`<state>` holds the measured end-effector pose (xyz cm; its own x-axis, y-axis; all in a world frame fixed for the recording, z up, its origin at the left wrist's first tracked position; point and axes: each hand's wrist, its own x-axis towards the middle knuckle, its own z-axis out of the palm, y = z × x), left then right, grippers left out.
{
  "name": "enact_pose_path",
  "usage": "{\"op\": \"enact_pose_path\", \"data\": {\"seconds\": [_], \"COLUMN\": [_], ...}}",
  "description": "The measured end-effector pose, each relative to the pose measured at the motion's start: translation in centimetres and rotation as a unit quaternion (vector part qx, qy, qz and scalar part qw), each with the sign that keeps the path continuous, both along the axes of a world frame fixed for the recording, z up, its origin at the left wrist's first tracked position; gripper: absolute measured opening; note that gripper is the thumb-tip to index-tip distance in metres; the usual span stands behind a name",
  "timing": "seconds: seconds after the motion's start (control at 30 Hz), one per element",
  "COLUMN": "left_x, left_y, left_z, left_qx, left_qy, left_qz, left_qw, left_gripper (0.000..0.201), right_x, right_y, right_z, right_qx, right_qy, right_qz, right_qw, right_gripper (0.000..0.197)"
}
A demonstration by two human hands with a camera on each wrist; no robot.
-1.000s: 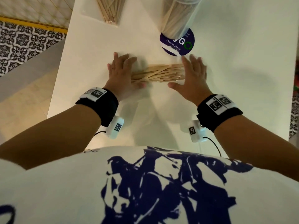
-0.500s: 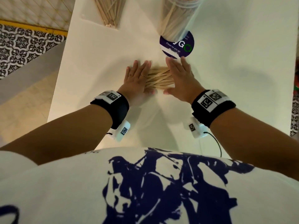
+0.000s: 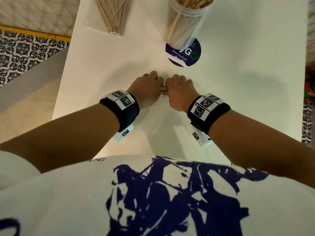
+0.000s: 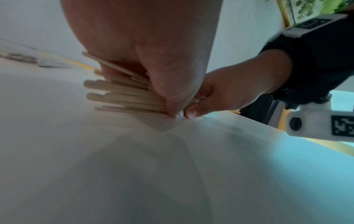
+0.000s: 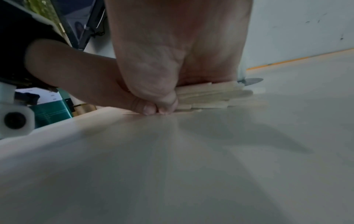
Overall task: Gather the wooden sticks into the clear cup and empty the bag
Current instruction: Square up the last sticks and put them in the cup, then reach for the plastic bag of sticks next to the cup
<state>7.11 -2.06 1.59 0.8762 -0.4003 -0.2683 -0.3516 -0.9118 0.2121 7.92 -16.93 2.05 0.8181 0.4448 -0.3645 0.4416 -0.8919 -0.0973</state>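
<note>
A bundle of flat wooden sticks (image 3: 163,88) lies on the white table (image 3: 238,91), almost covered by both hands. My left hand (image 3: 150,82) curls round the bundle's left half, and the stick ends (image 4: 114,94) jut out past its thumb. My right hand (image 3: 179,84) grips the right half, where more stick ends (image 5: 210,97) show. The two thumbs meet at the table surface. The clear cup (image 3: 185,23), packed with sticks, stands behind at the right. A clear bag (image 3: 112,16) with thin sticks lies at the back left.
A round purple sticker (image 3: 189,53) lies on the table under the cup's base. The table's left edge (image 3: 59,92) drops to a tiled floor. My white and blue shirt (image 3: 153,201) fills the near part of the head view.
Both hands slid inward from flat at the ends of the loose sticks and closed over them, squeezing the spread into one tight bundle.
</note>
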Motion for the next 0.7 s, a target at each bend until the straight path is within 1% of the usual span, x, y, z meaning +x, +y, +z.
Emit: {"op": "enact_pose_path", "data": {"seconds": [0.13, 0.23, 0.3, 0.57, 0.7], "left_x": [0.1, 0.6, 0.7, -0.7, -1.2], "left_y": [0.0, 0.2, 0.2, -0.8, -1.1], "left_z": [0.3, 0.2, 0.4, 0.2, 0.1], "left_qx": [-0.028, -0.013, 0.001, 0.015, 0.049], "left_qy": [0.040, 0.074, 0.088, 0.047, 0.018], "left_qz": [0.027, 0.034, 0.029, 0.005, -0.026], "left_qw": [0.998, 0.997, 0.996, 0.999, 0.998], "left_gripper": [0.028, 0.020, 0.018, 0.027, 0.033], "right_x": [-0.3, -0.8, -1.1, -1.5, -1.4], "right_y": [0.1, 0.1, 0.0, -0.3, -0.1], "right_z": [0.2, 0.0, -0.3, -1.2, -1.1], "right_qx": [0.012, 0.020, 0.022, 0.047, 0.034], "right_qy": [0.005, 0.009, 0.005, -0.026, -0.022], "right_qz": [0.003, 0.004, -0.001, -0.023, -0.019], "right_qw": [1.000, 1.000, 1.000, 0.998, 0.999], "right_gripper": [0.031, 0.028, 0.026, 0.027, 0.024]}}
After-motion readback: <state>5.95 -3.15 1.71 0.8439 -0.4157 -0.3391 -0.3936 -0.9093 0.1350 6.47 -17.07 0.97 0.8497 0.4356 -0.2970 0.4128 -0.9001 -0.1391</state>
